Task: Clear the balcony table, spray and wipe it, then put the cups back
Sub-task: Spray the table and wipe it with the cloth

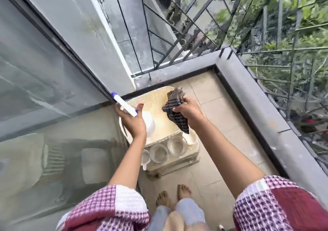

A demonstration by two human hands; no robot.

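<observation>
head view, looking down at a corner of the balcony. my left hand (132, 122) is wrapping around the neck of a white spray bottle (142, 119), fingers closed on it. the bottle's long axis is running diagonally: blue-tipped nozzle (113, 94) pointing up and left toward the glass door (44, 71), rounded body trailing down and right over the table. my right hand (189, 111) is clenching a dark striped cloth (175, 113), fist tight around its middle; one end is sticking up past the fingers, the other is hanging down to a point above the table's near edge. both hands are hovering above the cream plastic table (156, 97), which is sitting tight in the corner against the dark ledge (248, 97) and the door track. i cannot tell whether the bottle's base is touching the tabletop. on a lower cream surface just beside the table's near edge, two clear glass cups (167, 150) are standing upright side by side, with a third small cup (145, 157) to their left. my bare feet (174, 196) are planted on the beige tiles below.
</observation>
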